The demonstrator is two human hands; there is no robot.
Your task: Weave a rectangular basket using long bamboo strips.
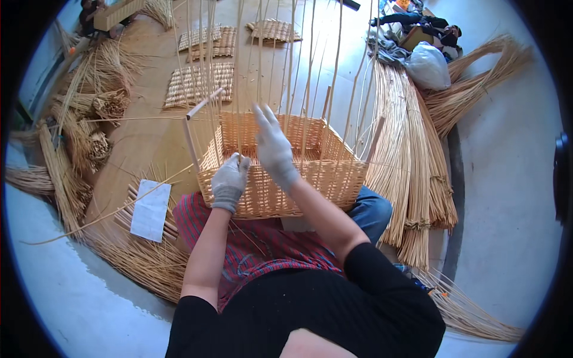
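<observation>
A rectangular wicker basket [274, 190], half woven, rests on my lap with tall thin upright stakes [290, 56] rising from its walls. My left hand [230, 179], in a pale grey glove, is closed at the near rim, thumb and fingers pinched around the weave there. My right hand [274, 146], gloved alike, is raised over the near wall, fingers stretched upward among the stakes. No object shows in its fingers. A long loose cane strand [113, 206] runs from the left toward the basket. Wooden corner posts [375, 140] stand at the basket's corners.
Bundles of cane [406, 161] lie along the right, and more bundles [98, 101] along the left. Woven panels [200, 85] lie on the floor ahead. A paper sheet [150, 210] rests on sticks at left. A white plastic bag [428, 65] sits at back right.
</observation>
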